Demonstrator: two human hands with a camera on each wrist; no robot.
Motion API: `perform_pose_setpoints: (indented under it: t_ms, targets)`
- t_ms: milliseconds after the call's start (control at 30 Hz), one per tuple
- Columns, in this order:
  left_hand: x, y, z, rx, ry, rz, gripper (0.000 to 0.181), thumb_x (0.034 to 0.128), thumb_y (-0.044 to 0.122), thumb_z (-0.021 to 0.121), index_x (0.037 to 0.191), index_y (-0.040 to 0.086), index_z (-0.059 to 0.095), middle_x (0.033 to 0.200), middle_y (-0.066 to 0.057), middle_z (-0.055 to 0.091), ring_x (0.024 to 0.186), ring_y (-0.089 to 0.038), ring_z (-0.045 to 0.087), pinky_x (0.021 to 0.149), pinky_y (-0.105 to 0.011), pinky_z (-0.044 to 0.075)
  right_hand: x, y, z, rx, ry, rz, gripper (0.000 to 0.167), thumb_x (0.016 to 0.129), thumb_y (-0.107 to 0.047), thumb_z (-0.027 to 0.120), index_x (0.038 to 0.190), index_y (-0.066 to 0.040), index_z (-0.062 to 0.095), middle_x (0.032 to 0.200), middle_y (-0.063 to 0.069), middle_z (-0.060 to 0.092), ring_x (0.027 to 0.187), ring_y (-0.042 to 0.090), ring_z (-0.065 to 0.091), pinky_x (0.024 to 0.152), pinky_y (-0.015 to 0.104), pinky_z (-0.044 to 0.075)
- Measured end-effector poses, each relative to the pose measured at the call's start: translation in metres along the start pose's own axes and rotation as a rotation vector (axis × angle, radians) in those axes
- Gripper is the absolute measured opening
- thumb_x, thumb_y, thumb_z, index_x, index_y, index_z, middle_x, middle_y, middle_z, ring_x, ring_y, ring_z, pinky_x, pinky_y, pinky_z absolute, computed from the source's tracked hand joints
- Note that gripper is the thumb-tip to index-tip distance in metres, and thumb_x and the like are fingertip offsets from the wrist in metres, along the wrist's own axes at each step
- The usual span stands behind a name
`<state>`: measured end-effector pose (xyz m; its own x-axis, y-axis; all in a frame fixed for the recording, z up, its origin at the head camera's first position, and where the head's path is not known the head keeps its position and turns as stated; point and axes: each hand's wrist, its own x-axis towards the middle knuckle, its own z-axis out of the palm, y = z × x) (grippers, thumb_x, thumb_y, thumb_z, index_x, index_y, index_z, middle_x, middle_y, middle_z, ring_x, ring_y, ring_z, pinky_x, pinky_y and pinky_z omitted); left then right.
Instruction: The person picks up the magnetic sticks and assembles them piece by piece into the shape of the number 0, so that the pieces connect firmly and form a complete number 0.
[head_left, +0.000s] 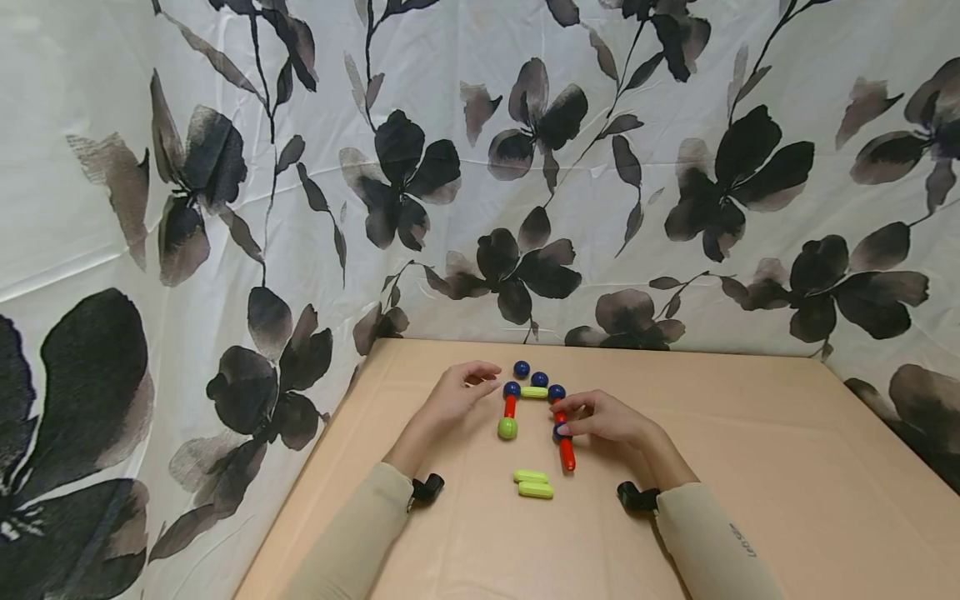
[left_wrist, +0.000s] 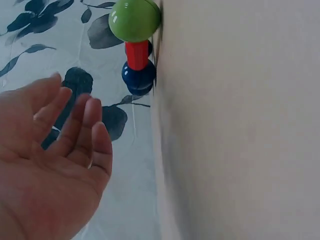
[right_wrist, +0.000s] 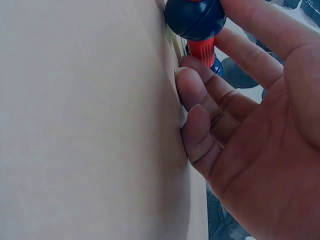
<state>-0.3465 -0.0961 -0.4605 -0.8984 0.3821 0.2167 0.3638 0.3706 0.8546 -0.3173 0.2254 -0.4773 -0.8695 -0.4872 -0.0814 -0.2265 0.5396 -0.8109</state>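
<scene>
A chain of toy balls and rods lies on the table. Its left arm has a blue ball [head_left: 512, 389], a red rod [head_left: 510, 407] and a green ball [head_left: 507, 428]. A yellow-green rod [head_left: 534, 392] links across to a second blue ball [head_left: 557, 392]. Down the right arm run a red rod, another blue ball [right_wrist: 196, 19] and a lower red rod [head_left: 567, 456]. My right hand [head_left: 611, 417] pinches that right arm at the lower blue ball, partly covering it. Left of the chain my left hand [head_left: 459, 390] holds nothing, fingers loosely bent and apart from the pieces.
Two blue balls, one farther back [head_left: 522, 368] and one nearer [head_left: 539, 379], sit just behind the chain. Nearer the person, two yellow-green rods [head_left: 536, 491] lie side by side. A floral cloth [head_left: 450, 83] hangs beyond the table's [head_left: 750, 433] back edge.
</scene>
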Motion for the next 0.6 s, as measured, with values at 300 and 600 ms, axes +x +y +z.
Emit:
perform_pose_setpoints:
  t_ms: [300, 600]
  targets:
    - [-0.003, 0.015, -0.007, 0.001, -0.106, 0.058, 0.033, 0.0994, 0.024, 0.073, 0.128, 0.008, 0.072, 0.116, -0.003, 0.075, 0.098, -0.016, 0.066, 0.084, -0.03, 0.054, 0.001, 0.002, 0.0, -0.007, 0.003, 0.006, 0.041, 0.093, -0.03, 0.079, 0.131, -0.014, 0.073, 0.121, 0.006, 0.072, 0.101, 0.027, 0.052, 0.083, 0.038, 0.04]
    - [-0.007, 0.032, -0.014, -0.041, -0.221, 0.073, 0.032, 0.0969, 0.022, 0.076, 0.128, 0.013, 0.073, 0.114, -0.003, 0.076, 0.1, -0.017, 0.069, 0.089, -0.031, 0.057, 0.001, -0.001, 0.001, 0.009, -0.005, 0.0, 0.043, 0.093, -0.029, 0.08, 0.132, -0.012, 0.072, 0.123, 0.007, 0.073, 0.104, 0.027, 0.053, 0.085, 0.038, 0.042]
